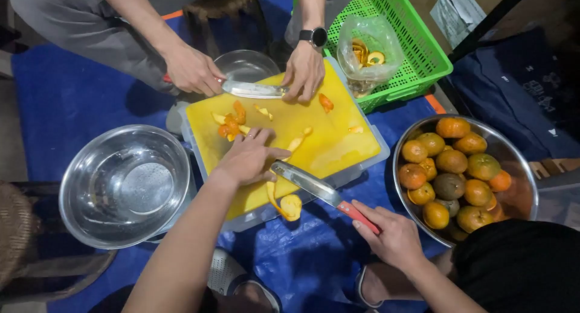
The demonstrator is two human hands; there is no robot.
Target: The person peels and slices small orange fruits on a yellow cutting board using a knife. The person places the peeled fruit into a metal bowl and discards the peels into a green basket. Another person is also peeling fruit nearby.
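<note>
- Left hand (249, 159) lies on the board (326, 147) at centre, fingers spread flat.
- Right hand (393, 234) — lower right — clamps a knife (314, 189); slicing needs steady fruit (291, 205).

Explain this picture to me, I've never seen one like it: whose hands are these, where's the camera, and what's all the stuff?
There is no machine here. The one picture comes from a camera worn on a person's head, looking down at that person's own bare hands at the bottom of the view. The left hand rests flat on a yellow board among bits of orange peel. The right hand holds a red-handled knife, its blade lying over the board's near edge.

The two hands at the top belong to a second person sitting opposite, who holds another knife on the board.

Around the board: an empty steel bowl on the left, a bowl of oranges on the right, and a green basket holding a plastic bag. Everything sits on a blue sheet.
</note>
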